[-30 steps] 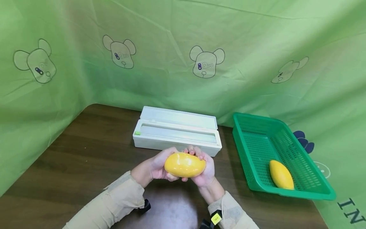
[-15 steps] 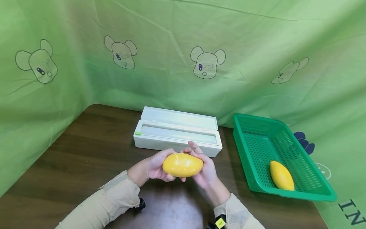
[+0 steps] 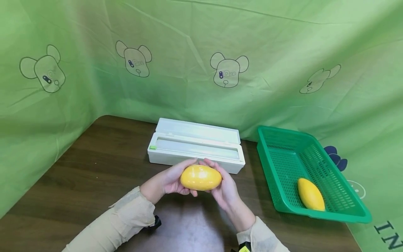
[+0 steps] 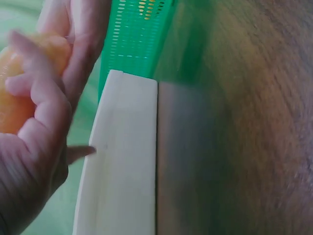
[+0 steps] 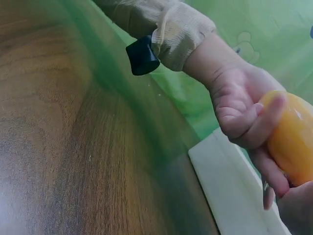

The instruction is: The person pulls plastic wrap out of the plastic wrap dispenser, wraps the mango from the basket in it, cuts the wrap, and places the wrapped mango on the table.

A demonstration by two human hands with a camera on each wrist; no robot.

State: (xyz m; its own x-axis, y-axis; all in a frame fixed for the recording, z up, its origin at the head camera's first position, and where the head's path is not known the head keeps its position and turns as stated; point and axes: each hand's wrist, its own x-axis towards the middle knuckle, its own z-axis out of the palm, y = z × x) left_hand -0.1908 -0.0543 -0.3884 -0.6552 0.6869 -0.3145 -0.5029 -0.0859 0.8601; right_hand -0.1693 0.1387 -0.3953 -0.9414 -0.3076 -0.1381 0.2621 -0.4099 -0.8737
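Both hands hold a glossy yellow mango above the table, in front of a white box. My left hand grips its left end, thumb along the upper side and fingers under it. On the other end my right hand has its thumb and fingers round the fruit. The left wrist view shows the mango between the curled fingers of the left hand. From the right wrist, the left hand appears against the mango, with only part of the right hand showing at the corner.
A white cling film box with its lid raised stands behind the hands. Right of it sits a green plastic basket with another mango inside. The dark wooden table meets a green curtain at the back.
The fingers of both hands have shifted over the mango; the right fingers straightened, then settled against it. The mango has moved slightly up. The box and basket stay in place.
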